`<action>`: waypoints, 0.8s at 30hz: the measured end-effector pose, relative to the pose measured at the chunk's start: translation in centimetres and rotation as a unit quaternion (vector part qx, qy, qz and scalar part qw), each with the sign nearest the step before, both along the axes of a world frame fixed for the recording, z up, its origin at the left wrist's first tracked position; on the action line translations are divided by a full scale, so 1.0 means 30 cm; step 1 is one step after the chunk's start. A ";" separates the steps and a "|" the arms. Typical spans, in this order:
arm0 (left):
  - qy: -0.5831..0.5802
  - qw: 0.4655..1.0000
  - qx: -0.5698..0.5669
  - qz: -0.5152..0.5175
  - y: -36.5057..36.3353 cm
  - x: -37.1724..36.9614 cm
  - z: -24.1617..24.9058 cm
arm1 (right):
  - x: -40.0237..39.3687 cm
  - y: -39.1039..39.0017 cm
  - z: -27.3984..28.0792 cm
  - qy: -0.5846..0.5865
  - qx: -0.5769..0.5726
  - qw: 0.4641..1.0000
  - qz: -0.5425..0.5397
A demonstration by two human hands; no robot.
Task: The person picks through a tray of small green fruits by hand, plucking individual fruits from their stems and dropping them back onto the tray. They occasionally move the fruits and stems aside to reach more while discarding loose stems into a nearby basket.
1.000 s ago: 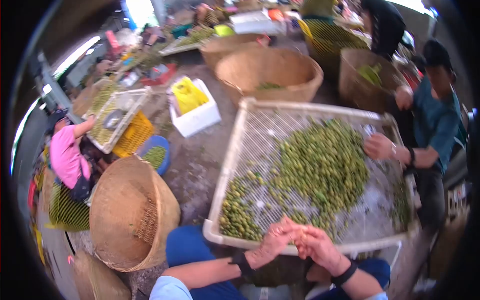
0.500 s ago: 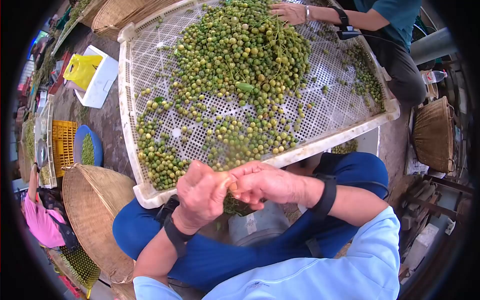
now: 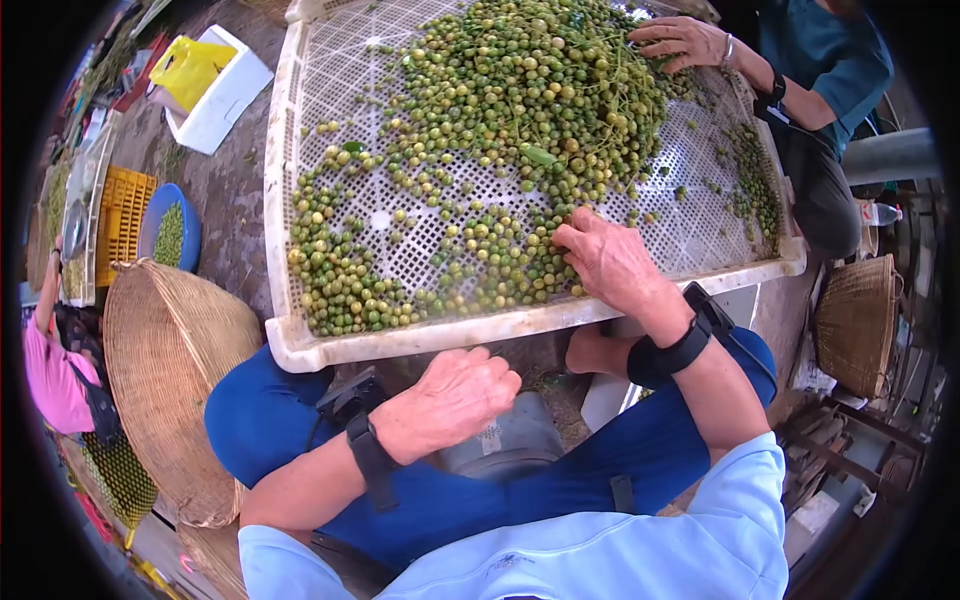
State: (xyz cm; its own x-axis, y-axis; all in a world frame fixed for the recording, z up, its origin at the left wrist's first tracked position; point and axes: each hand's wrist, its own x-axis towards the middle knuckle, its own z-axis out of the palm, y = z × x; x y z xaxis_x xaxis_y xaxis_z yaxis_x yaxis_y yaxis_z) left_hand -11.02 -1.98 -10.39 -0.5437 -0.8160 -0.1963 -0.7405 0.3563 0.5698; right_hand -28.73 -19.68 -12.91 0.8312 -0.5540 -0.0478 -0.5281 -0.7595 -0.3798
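A white perforated tray (image 3: 520, 324) holds a big heap of small round green-yellow fruits (image 3: 520, 90), some still on stems. My right hand (image 3: 612, 258) is over the tray's near part, its curled fingertips at the fruits; whether they grip one is hidden. My left hand (image 3: 450, 400) is closed with curled fingers below the near rim, above a grey bucket (image 3: 505, 440) between my knees. What it may hold cannot be made out. A green leaf (image 3: 540, 156) lies on the heap.
A co-worker's hand (image 3: 682, 42) touches the heap at the upper right. At left are a wicker basket (image 3: 170, 370), a blue basin (image 3: 193, 235), a yellow crate (image 3: 124, 225) and a foam box (image 3: 225, 95). Another basket (image 3: 858, 325) stands right. Someone in pink (image 3: 60, 380) is far left.
My hands, which were together at the tray's near edge, have come apart. The right went up to the fruits; the left moved slightly down and right. The view has shifted.
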 end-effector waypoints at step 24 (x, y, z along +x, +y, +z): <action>0.299 0.881 0.042 0.364 -0.132 0.002 0.006 | 0.074 0.105 0.088 -0.084 0.034 0.996 -0.015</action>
